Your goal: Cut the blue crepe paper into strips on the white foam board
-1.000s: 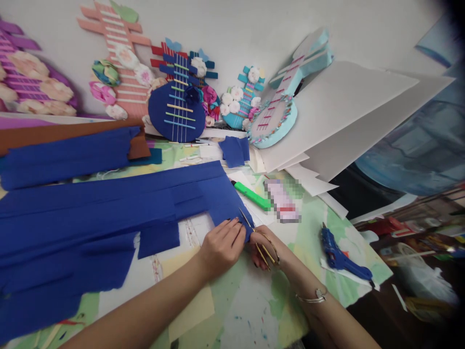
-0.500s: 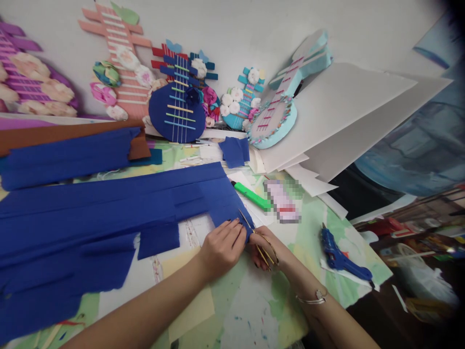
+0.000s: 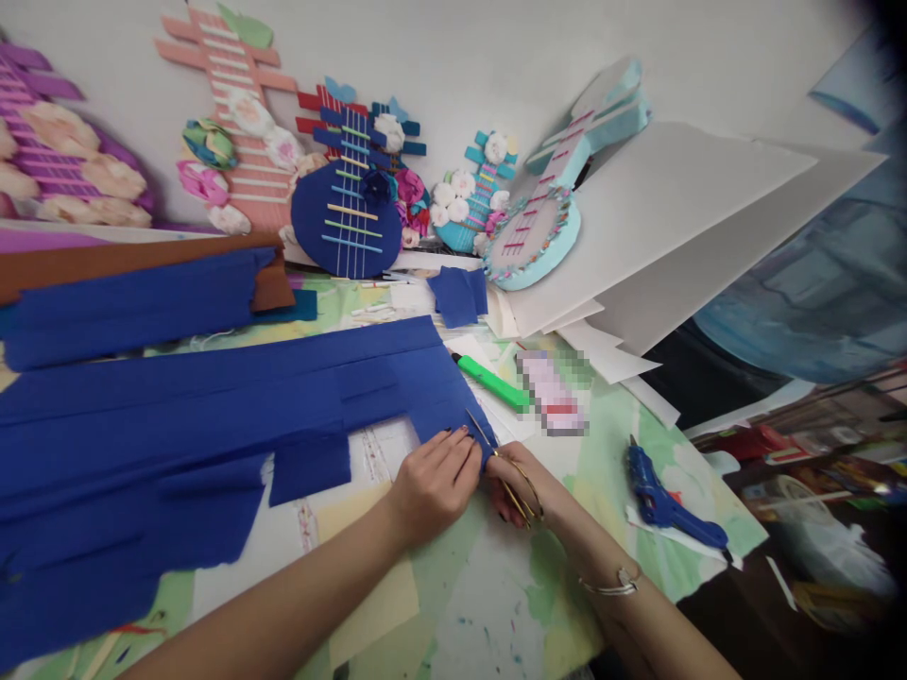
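Note:
A long sheet of dark blue crepe paper (image 3: 233,397) spreads across the table from the left, with creases and overlapping pieces. Its right end runs under my left hand (image 3: 437,477), whose fingers are closed together on the paper's edge; the thumb is hidden. My right hand (image 3: 514,482) grips gold-handled scissors (image 3: 524,491), fingers around the handles. The thin blades point up and left over the paper, just right of my left fingertips. How far the blades are parted I cannot tell.
A green utility knife (image 3: 492,381) and a blurred pink item (image 3: 553,392) lie beyond my hands. A blue glue gun (image 3: 670,501) rests at the right. Decorated lute-shaped crafts, including a blue one (image 3: 346,222), lean against the wall. White boards (image 3: 658,208) stand at right.

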`<control>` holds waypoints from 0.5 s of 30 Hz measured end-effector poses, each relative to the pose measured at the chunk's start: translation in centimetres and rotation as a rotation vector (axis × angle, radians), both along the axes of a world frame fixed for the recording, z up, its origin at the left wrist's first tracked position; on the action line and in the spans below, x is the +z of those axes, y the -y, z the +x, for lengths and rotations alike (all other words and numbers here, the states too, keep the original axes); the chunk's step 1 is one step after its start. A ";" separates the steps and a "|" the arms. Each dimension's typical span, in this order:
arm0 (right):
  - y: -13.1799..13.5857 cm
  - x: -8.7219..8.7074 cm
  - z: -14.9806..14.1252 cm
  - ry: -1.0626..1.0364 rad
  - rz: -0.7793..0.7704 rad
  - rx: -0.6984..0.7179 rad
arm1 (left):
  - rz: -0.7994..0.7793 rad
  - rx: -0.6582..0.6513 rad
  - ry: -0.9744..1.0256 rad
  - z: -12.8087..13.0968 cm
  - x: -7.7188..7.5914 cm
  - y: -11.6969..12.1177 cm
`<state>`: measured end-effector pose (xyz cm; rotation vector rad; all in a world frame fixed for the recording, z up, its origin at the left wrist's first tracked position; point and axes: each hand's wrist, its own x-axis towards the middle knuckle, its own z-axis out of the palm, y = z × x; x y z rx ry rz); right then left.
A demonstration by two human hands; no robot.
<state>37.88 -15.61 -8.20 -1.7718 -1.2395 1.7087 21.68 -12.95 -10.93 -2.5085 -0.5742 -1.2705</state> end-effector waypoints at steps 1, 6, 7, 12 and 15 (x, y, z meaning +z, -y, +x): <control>0.0 0.0 0.0 0.000 0.010 0.004 | -0.001 -0.001 0.001 0.0 0.0 0.0; 0.0 -0.2 0.2 0.016 0.014 0.015 | -0.002 -0.009 -0.002 0.0 -0.2 -0.1; 0.0 -0.2 0.2 0.014 0.007 0.013 | -0.001 -0.011 -0.003 0.0 -0.2 -0.1; 0.0 -0.5 0.3 0.017 0.001 0.005 | -0.002 -0.012 0.004 0.0 -0.1 0.0; 0.0 -0.6 0.3 0.028 0.003 0.007 | -0.002 -0.018 -0.002 0.0 0.0 0.0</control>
